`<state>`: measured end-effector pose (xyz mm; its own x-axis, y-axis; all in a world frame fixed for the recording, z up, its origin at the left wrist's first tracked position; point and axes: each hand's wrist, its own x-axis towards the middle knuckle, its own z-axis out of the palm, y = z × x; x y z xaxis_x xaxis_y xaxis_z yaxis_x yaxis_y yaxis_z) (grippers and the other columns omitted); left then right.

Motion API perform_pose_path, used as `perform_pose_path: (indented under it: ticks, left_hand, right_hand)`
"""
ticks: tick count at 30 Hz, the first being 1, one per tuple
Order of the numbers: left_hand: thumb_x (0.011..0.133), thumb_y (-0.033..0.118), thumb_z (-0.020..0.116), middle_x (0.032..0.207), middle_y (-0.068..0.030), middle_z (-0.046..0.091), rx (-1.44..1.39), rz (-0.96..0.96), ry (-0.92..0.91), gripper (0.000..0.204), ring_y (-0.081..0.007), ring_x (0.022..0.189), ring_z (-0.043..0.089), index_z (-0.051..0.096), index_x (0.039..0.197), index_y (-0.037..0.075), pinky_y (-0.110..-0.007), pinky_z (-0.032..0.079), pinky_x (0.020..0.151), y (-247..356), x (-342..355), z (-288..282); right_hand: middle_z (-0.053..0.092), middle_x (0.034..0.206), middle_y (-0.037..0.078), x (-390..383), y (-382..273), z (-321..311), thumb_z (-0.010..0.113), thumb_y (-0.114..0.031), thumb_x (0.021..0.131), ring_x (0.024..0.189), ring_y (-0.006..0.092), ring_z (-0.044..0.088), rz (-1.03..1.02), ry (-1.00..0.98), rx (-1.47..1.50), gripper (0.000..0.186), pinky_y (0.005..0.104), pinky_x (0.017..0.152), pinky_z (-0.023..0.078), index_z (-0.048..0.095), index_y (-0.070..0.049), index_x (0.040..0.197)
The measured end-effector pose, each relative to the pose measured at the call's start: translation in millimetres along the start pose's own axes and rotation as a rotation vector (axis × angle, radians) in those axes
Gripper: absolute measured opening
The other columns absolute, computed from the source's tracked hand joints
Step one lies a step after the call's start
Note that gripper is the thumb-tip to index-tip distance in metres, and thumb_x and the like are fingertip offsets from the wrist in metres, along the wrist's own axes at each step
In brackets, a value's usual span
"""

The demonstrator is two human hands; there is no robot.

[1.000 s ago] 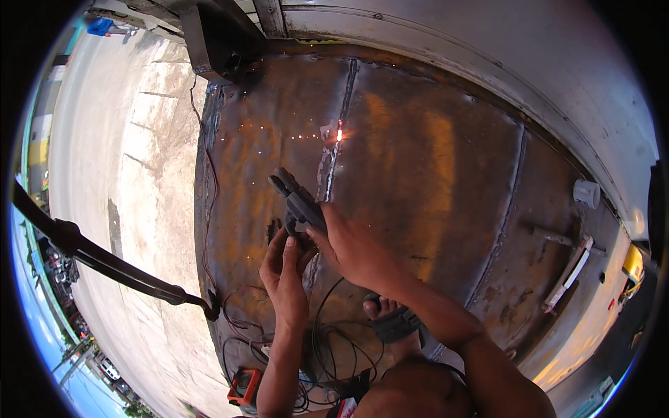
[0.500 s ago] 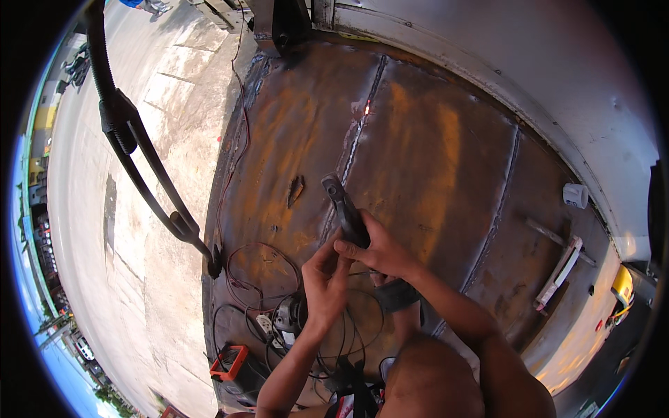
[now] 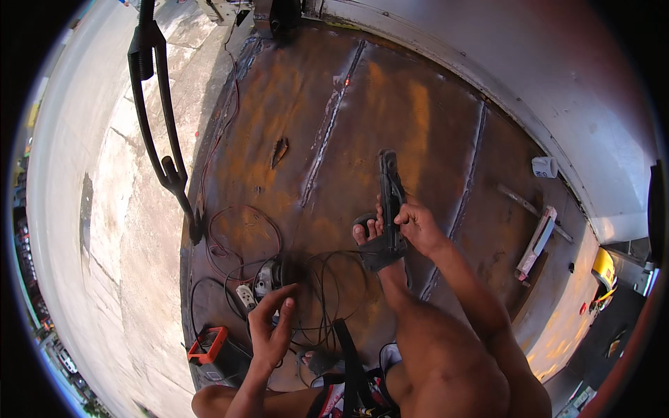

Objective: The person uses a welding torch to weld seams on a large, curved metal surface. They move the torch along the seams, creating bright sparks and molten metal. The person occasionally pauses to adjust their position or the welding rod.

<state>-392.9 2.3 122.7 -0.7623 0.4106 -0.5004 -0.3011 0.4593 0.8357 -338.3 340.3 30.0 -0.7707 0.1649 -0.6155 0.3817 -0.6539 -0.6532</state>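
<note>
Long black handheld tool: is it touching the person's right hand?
Touching. The head view shows the bare right hand gripping the long black handheld tool, with no gap between them.

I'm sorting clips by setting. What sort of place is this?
Probably an open-air welding area: a rust-stained steel floor with a weld seam glowing red at one spot, what looks like an electrode holder, and sunlit concrete alongside.

A white cylinder (image 3: 543,167) lies beside a pale wall (image 3: 557,83), a yellow object (image 3: 603,269) farther right.
</note>
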Motion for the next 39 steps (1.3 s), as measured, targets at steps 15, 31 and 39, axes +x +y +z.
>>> perform_pose_path:
  ticks: [15, 31, 39]
  left_hand:
    - [0.101, 0.017, 0.069, 0.098, -0.0117, 0.077, -0.040, 0.001, -0.040, 0.022, -0.0165, 0.094, 0.073, 0.074, 0.113, -0.002, -0.031, 0.054, 0.086, -21, -38, -21]
    - [0.105, 0.024, 0.066, 0.122, -0.0163, 0.070, -0.583, 0.039, 0.030, 0.041, -0.0194, 0.117, 0.064, 0.060, 0.134, -0.004, -0.032, 0.050, 0.100, 40, -40, -16]
    - [0.108, 0.054, 0.050, 0.144, -0.0176, 0.056, -0.568, 0.167, -0.325, 0.072, -0.0256, 0.134, 0.055, 0.044, 0.151, -0.003, -0.039, 0.043, 0.111, 60, -52, 70]
  right_hand:
    - [0.066, 0.069, 0.013, 105, -64, 113, 0.085, -0.024, 0.080, 0.067, 0.0214, 0.066, -0.235, 0.053, -1.286, 0.031, 0.0394, 0.066, 0.049, 0.073, 0.000, 0.094]
    - [0.061, 0.096, -0.001, -61, -71, 168, 0.085, -0.023, 0.089, 0.092, 0.0095, 0.059, -0.200, -0.352, -0.716, 0.036, 0.0276, 0.083, 0.048, 0.064, -0.004, 0.111]
    - [0.059, 0.115, 0.005, -202, -61, 167, 0.078, -0.035, 0.096, 0.103, 0.0151, 0.060, -0.419, 0.012, -0.781, 0.069, 0.0313, 0.097, 0.049, 0.046, -0.001, 0.146]
